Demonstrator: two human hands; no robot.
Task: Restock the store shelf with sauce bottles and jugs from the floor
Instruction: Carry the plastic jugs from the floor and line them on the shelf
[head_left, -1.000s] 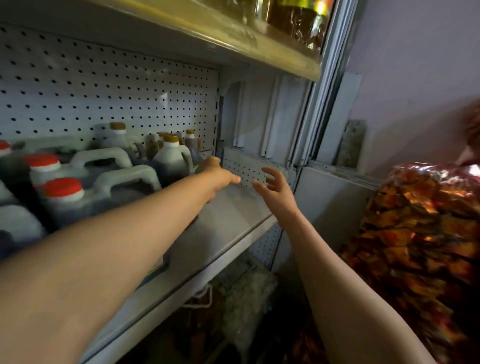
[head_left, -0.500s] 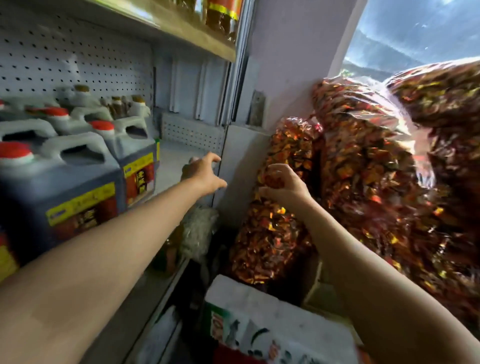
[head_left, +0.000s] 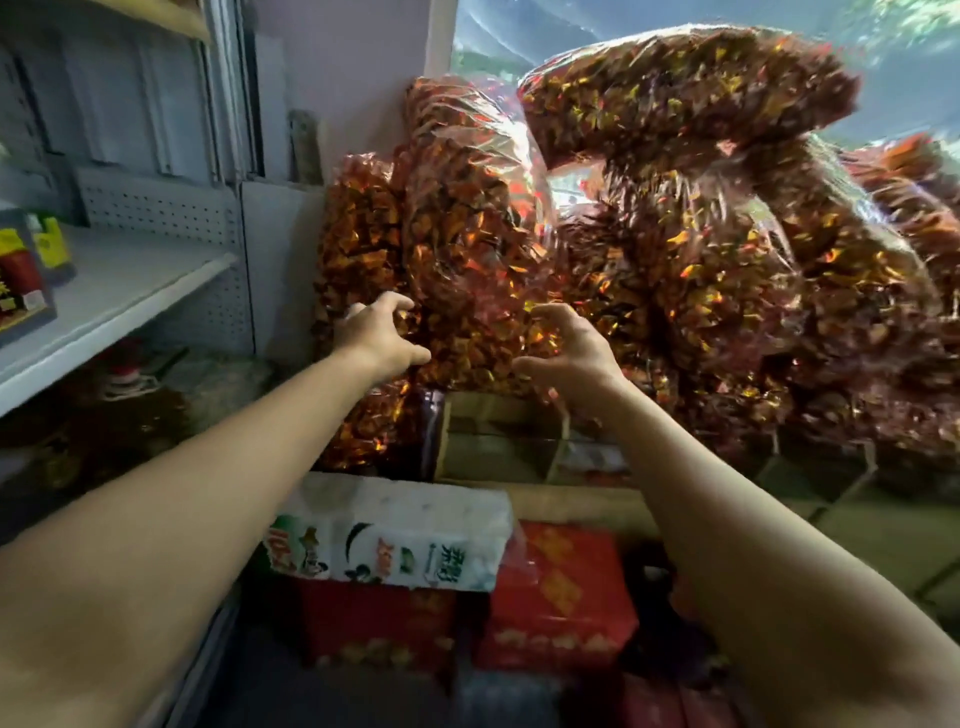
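2 hands (head_left: 478, 343) beside shelf edge (head_left: 119, 317)

Two bare forearms, no visible sleeves

Clear bags of foil-wrapped sweets (head_left: 701, 249) (piled high), white pack (head_left: 395, 535), red boxes (head_left: 556, 597)

No legible text: blurred Chinese print on the white pack (head_left: 395, 540) and jug label (head_left: 18, 280).
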